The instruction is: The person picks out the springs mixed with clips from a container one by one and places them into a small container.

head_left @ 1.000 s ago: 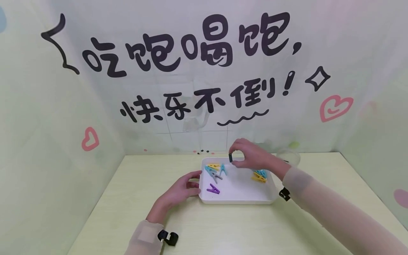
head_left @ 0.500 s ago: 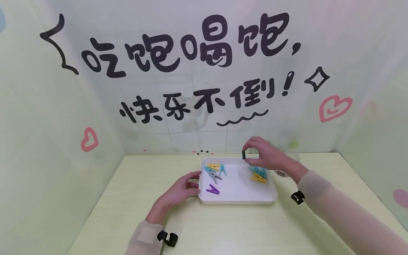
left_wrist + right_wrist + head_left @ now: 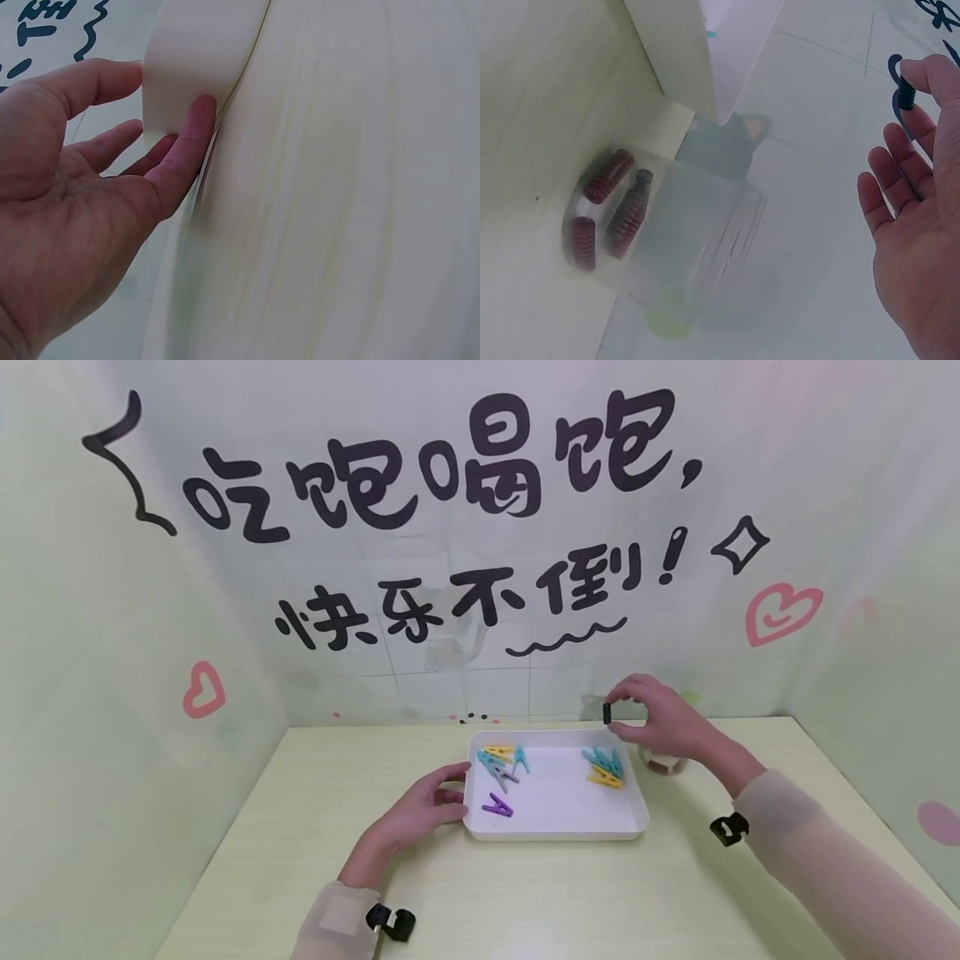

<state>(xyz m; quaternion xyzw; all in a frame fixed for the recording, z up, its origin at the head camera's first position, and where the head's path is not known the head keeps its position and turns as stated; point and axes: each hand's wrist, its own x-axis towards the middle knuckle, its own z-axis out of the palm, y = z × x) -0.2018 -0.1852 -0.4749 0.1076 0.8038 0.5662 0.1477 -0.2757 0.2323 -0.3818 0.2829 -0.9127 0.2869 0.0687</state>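
My right hand (image 3: 663, 722) pinches a small dark ribbed cylinder (image 3: 607, 713) between thumb and fingertip, held upright above the tray's back right corner. The right wrist view shows the ridges of the same ribbed cylinder (image 3: 906, 95), with the other fingers loosely spread below it. Under that hand, just right of the tray, stands a clear jar (image 3: 682, 217), with reddish-brown ribbed pieces (image 3: 609, 176) at its bottom. My left hand (image 3: 420, 810) rests its fingertips on the left side of the white tray (image 3: 555, 836); the left wrist view shows extended fingers (image 3: 196, 124) touching the tray wall.
In the tray's left part lie several clothespins, among them a purple clothespin (image 3: 498, 806) and a grey clothespin (image 3: 506, 777). A yellow clothespin (image 3: 604, 777) and teal clothespins (image 3: 611, 763) lie at the right. A lettered curtain (image 3: 405, 693) hangs behind the table (image 3: 525, 902).
My right hand has moved right with the ribbed cylinder, from over the tray's middle to its back right corner near the jar. The left hand has stayed at the tray.
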